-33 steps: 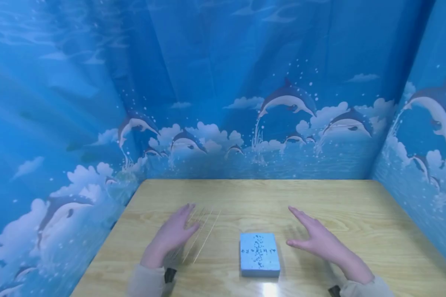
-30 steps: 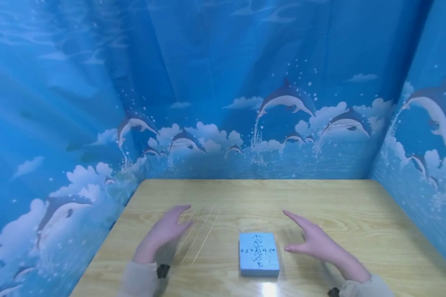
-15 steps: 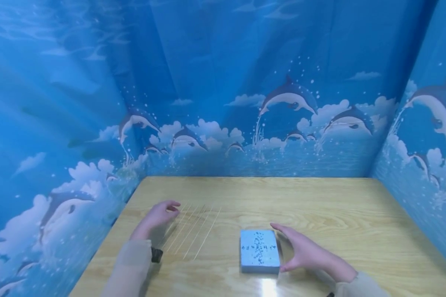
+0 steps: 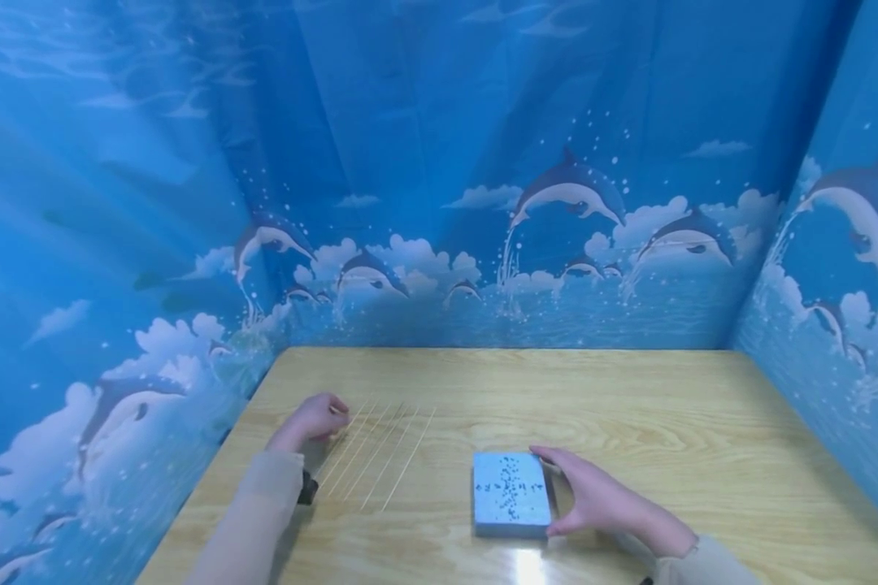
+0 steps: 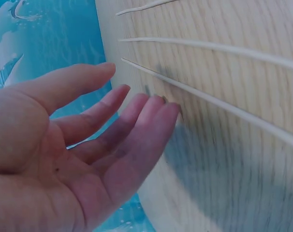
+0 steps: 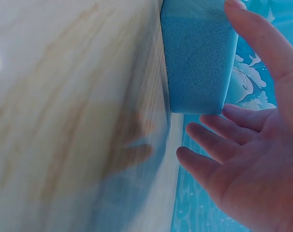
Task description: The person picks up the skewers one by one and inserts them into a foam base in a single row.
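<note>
Several thin pale wooden sticks lie side by side on the table, left of the middle. Beside the upper end of the leftmost stick is my left hand. In the left wrist view its thumb and bent fingers stay apart, with a stick just past the fingertips. A square blue foam block, its top dotted with dark holes, lies flat near the table's middle. My right hand spans the block's right side, thumb at the near corner and fingers at the far one. The right wrist view shows the same foam block between them.
The wood-grain table is enclosed at the back and sides by blue curtains printed with dolphins. A bright light reflection shows on the table in front of the block.
My left hand has moved left and away, to the leftmost stick's far end. My right hand has come left and nearer, from beside the foam block onto its right side.
</note>
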Tool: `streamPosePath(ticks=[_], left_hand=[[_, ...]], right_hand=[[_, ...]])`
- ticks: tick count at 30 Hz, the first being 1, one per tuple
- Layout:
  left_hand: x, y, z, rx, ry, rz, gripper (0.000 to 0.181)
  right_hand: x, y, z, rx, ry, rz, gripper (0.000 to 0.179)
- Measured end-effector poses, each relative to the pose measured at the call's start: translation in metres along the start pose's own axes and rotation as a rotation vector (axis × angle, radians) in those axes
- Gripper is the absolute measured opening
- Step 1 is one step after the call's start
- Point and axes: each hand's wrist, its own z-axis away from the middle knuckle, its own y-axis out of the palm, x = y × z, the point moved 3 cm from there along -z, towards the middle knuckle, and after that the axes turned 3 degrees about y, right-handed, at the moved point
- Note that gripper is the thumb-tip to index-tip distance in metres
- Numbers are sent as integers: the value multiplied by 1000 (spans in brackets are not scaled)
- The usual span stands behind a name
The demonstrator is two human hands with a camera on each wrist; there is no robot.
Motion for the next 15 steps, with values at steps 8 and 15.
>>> streamPosePath(ticks=[8,15], left_hand=[[10,0,-5,81,-33,251,35],[20,4,-9,93,-26,296,39]], right_hand=[[0,1,0,-15,-2,1,109],[0,1,1,-21,-18,5,109]])
